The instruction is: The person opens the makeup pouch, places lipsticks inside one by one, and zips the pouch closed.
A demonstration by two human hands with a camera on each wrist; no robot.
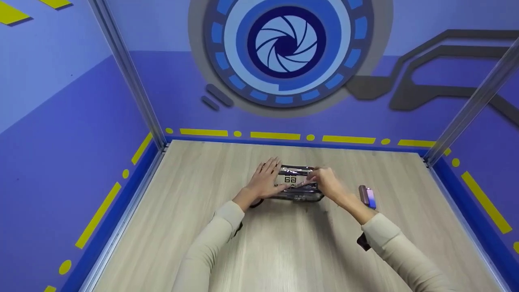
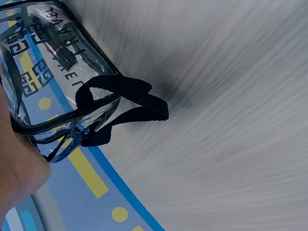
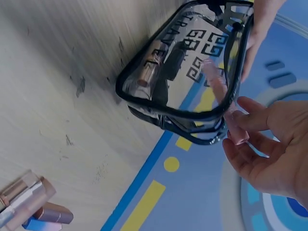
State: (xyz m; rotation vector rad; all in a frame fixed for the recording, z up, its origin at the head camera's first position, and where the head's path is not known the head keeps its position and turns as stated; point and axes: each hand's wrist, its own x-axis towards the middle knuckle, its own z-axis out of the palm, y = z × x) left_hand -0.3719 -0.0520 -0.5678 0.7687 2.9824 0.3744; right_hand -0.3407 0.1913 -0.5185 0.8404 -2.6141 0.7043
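A clear pouch (image 1: 298, 197) with black trim, black lettering and a square logo lies on the table. Several cosmetic tubes show through its plastic, including a dark one (image 2: 66, 57) and a copper-coloured one (image 3: 150, 70). My left hand (image 1: 265, 181) lies over the pouch's left part, fingers extended and thumb pointing right. A black strap loop (image 2: 144, 98) sticks out at that end. Between thumb and fingers, my right hand (image 3: 274, 142) pinches the end of a slim pink lip gloss tube (image 3: 236, 129). The tube's other end reaches into the pouch at its zipped edge.
To the right on the wooden table (image 1: 284, 251) lie several cosmetic tubes, brown (image 3: 54, 211), pinkish silver (image 3: 31, 204) and blue-purple (image 1: 371, 197). Blue printed walls (image 1: 227, 113) stand behind and at both sides, with metal posts at the corners.
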